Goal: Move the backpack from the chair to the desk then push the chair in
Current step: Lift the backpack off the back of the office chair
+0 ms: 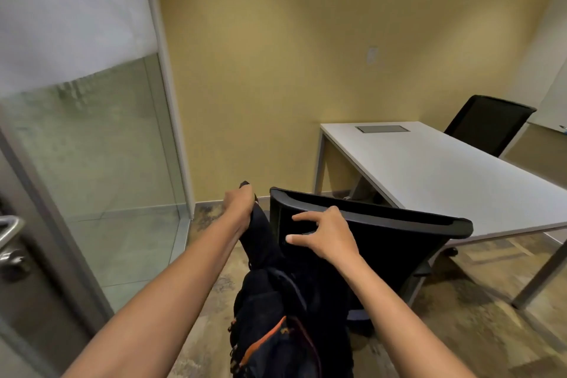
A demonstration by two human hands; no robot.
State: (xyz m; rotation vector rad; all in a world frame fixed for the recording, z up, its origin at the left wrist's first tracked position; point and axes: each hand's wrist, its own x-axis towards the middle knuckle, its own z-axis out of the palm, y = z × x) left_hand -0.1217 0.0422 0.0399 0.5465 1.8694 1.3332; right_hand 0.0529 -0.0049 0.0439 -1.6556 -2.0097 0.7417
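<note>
A dark backpack [273, 328] with orange trim hangs low in the middle of the view, to the left of the black chair [392, 242]. My left hand [241, 201] is closed around the backpack's top strap and holds it up. My right hand [325, 235] rests on the top of the chair's backrest, fingers spread and curled over the rim. The chair stands turned away from the white desk [445, 169], which sits to the right with a bare top.
A second black chair [487, 123] stands behind the desk at the far right. A glass partition [101, 169] and a door with a metal handle [9, 242] are on the left. A yellow wall is ahead; the floor is mottled carpet.
</note>
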